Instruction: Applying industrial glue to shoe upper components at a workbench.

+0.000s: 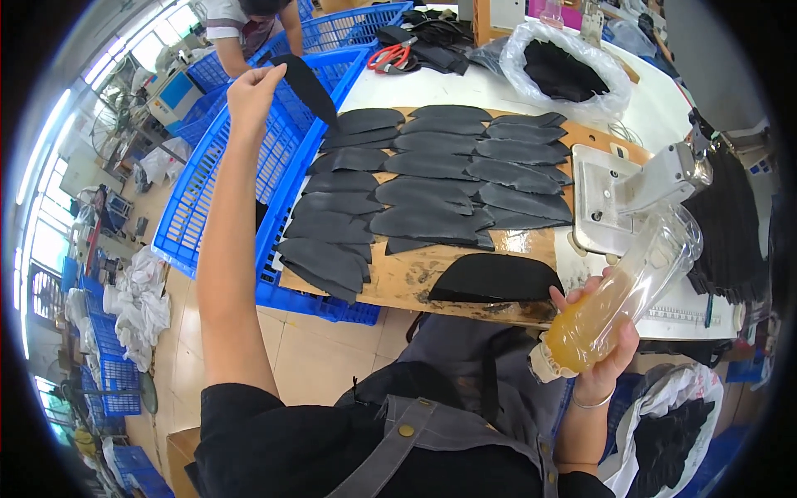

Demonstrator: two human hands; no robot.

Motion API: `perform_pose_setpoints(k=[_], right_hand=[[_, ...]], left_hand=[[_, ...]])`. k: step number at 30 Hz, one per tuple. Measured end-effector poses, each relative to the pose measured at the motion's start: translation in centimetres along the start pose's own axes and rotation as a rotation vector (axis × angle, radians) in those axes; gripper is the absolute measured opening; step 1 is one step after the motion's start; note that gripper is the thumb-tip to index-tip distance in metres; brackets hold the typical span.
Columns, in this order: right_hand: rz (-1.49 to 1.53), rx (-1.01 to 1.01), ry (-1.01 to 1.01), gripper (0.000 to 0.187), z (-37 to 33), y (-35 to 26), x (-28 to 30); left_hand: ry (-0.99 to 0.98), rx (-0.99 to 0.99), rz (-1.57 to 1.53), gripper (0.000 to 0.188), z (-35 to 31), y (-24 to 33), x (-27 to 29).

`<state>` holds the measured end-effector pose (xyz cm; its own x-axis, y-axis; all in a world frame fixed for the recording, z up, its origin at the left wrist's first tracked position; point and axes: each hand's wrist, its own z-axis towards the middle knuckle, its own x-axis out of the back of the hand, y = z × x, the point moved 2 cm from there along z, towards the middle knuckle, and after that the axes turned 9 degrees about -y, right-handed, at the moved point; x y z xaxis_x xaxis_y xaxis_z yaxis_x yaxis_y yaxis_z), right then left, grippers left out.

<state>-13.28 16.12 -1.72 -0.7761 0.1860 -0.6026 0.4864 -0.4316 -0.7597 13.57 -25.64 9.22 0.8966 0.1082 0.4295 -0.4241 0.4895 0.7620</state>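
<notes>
My left hand is raised at the far left, pinching a curved black fabric-like piece by its upper end; the piece hangs over the edge of a blue crate. In my right hand, fingers wrapped round it, is a clear plastic bottle of yellowish liquid. It is tilted, its pale capped end pointing down and left. Beside that hand a single black half-moon piece lies at the near edge of a stained wooden board. Overlapping dark pieces cover the board in three columns.
Blue crates stand left of the white table. A metal device sits right of the board. Red-handled scissors and an open plastic bag lie farther back. Another person works at the far left.
</notes>
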Motion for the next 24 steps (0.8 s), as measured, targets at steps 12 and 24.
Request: perform_pose_setpoints(k=[12,24], right_hand=[[-0.035,-0.016,0.016,0.068,-0.1,-0.2,-0.7],[-0.021,-0.008,0.032,0.069,0.0,-0.2,-0.9]], left_hand=[[-0.194,-0.258,0.760,0.017,-0.1,-3.9,-12.8],[-0.571,-0.170,0.621,0.027,-0.3,-4.8,-14.1]])
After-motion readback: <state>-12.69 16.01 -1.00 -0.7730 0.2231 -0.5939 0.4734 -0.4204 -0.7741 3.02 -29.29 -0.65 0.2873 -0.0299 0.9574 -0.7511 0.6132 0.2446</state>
